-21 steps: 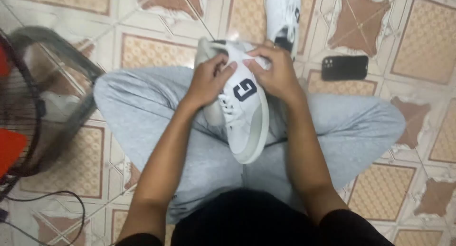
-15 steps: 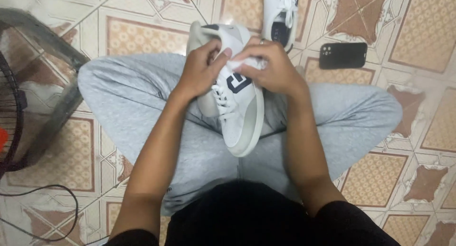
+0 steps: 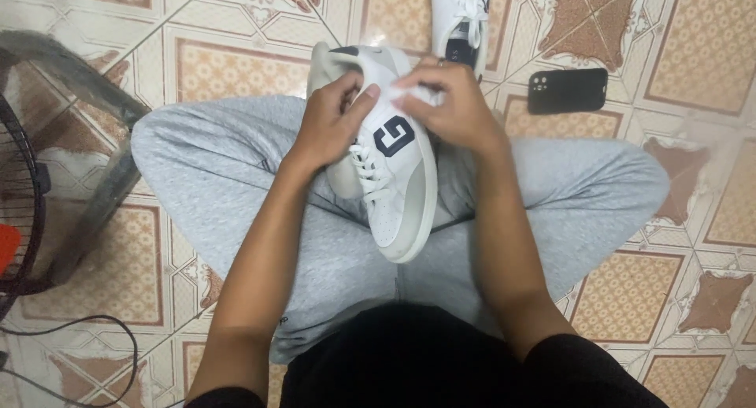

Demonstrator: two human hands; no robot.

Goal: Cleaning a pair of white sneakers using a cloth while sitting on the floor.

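Centre frame: left hand clamped on white sneaker collar; right hand pinching white wipe against side. Best: brace firmly, rub short strokes.

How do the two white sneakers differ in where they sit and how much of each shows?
The held sneaker rests on the lap, gripped by the left hand and right hand; the far sneaker lies untouched on the tiled floor. The held sneaker shows nearly whole, toe toward the camera; the far sneaker is cut off by the top edge. Both are white with dark trim and white laces.
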